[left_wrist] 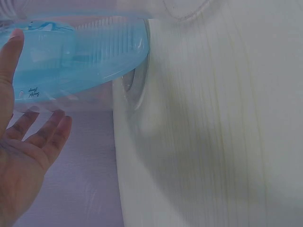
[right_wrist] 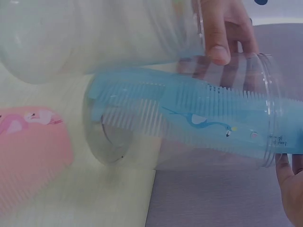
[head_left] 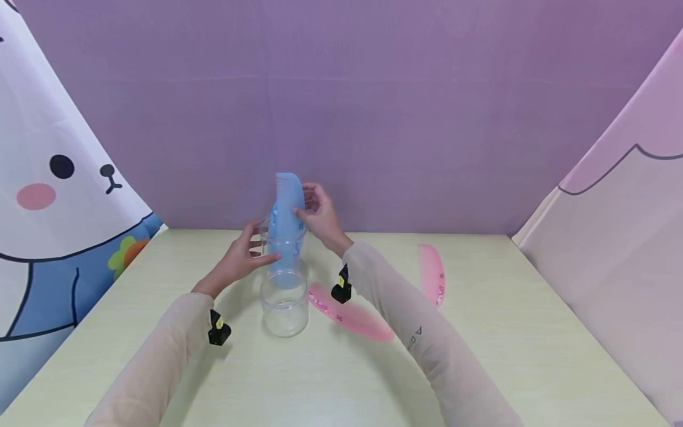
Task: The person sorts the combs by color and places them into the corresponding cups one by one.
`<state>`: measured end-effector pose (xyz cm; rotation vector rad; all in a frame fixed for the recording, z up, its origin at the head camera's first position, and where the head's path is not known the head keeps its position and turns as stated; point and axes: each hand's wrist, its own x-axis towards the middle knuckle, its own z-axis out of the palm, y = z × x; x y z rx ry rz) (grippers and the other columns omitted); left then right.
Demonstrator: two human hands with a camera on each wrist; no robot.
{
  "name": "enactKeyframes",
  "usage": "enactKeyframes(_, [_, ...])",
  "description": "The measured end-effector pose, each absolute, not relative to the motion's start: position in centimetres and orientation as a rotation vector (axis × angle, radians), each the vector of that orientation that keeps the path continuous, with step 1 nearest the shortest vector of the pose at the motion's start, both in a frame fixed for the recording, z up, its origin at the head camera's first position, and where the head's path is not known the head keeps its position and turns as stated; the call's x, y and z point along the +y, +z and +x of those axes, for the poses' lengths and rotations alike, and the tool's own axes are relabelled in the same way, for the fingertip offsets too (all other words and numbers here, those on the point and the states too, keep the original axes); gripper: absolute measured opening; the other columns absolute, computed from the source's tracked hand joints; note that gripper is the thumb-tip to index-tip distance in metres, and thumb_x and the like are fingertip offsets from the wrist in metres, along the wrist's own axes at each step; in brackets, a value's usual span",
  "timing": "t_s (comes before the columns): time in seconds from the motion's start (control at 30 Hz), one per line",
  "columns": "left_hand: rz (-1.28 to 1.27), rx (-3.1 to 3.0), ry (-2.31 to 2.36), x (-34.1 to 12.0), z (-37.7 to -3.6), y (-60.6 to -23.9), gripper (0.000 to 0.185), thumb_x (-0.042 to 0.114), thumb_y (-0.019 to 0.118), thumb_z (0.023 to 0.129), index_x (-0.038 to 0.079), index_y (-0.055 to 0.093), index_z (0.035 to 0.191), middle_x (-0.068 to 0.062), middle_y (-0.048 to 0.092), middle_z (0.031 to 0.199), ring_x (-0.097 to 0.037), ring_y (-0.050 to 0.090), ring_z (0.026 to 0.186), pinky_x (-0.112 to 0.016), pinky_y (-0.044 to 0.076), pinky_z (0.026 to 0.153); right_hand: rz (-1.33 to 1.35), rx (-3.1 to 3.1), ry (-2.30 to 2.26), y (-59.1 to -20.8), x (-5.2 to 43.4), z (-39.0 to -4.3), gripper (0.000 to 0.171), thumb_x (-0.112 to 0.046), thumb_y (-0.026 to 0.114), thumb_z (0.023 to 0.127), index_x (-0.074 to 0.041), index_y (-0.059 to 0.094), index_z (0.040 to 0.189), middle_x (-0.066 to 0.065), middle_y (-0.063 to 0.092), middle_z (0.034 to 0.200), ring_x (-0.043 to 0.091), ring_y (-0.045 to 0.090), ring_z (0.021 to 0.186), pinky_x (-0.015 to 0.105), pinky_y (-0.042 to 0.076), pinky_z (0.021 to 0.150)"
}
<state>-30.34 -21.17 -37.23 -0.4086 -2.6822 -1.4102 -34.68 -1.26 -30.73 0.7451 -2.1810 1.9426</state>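
Right grip: the right hand [head_left: 320,216] pinches the upper part of the blue comb [head_left: 286,225] between thumb and curled fingers, just above the jar's rim; the wrist view shows only fingertips at the comb's end.
Left grip: the left hand [head_left: 242,258] rests against the side of the clear jar [head_left: 284,284] near its top, thumb across the front wall, fingers fairly straight; from its own wrist view the fingers [left_wrist: 45,135] lie loosely spread against the clear wall.
Blue comb: stands upright inside the jar, lower half seen through the plastic, top sticking out above the rim; a small bird print shows on its spine [right_wrist: 208,124] in the right wrist view.
Clear jar: stands upright on the counter [head_left: 507,356], near the middle, between the two forearms.
Pink combs: one pink comb [head_left: 349,314] lies flat just right of the jar, partly under the right sleeve; a second pink comb [head_left: 432,274] lies further right, apart from the first.
Surroundings: purple cloth behind; a cartoon-printed curtain [head_left: 58,196] on the left.
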Motion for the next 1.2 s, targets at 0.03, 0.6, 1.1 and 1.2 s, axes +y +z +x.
enactKeyframes(0.03, [-0.405, -2.685, -1.41, -21.2, -30.3, -37.2, 0.1, 0.042, 0.071, 0.075, 0.015, 0.006, 0.145, -0.022, 0.027, 0.144, -0.044, 0.043, 0.122, -0.053, 0.044, 0.094, 0.756, -2.187, 1.939, -30.6, -1.2, -34.4, 0.046, 0.006, 0.06, 0.083, -0.005, 0.044, 0.124, 0.018, 0.055, 0.112, 0.026, 0.056, 0.099, 0.026, 0.049, 0.087])
enactKeyframes(0.6, [-0.427, -2.673, -1.416, -21.2, -30.3, -37.2, 0.099, 0.04, 0.071, 0.075, 0.011, 0.007, 0.145, -0.024, 0.027, 0.144, -0.046, 0.043, 0.122, -0.053, 0.044, 0.094, 0.853, -2.283, 1.813, -29.2, -0.8, -32.1, 0.045, 0.012, 0.057, 0.082, 0.005, 0.041, 0.123, 0.027, 0.051, 0.113, 0.036, 0.052, 0.1, 0.036, 0.049, 0.088])
enactKeyframes(1.1, [-0.42, -2.677, -1.416, -21.3, -30.4, -37.3, 0.1, 0.042, 0.071, 0.075, 0.015, 0.006, 0.145, -0.024, 0.026, 0.144, -0.046, 0.042, 0.122, -0.055, 0.043, 0.094, 0.855, -2.281, 1.773, -29.0, -0.9, -31.7, 0.045, 0.014, 0.056, 0.081, 0.006, 0.043, 0.123, 0.028, 0.051, 0.108, 0.039, 0.053, 0.098, 0.032, 0.051, 0.085])
enactKeyframes(1.2, [-0.416, -2.681, -1.412, -21.3, -30.3, -37.3, 0.1, 0.042, 0.071, 0.075, 0.015, 0.006, 0.145, -0.023, 0.027, 0.144, -0.046, 0.042, 0.122, -0.054, 0.043, 0.094, 0.855, -2.281, 1.764, -29.1, -1.0, -31.9, 0.044, 0.014, 0.055, 0.081, 0.007, 0.043, 0.122, 0.028, 0.051, 0.107, 0.039, 0.054, 0.097, 0.036, 0.051, 0.085])
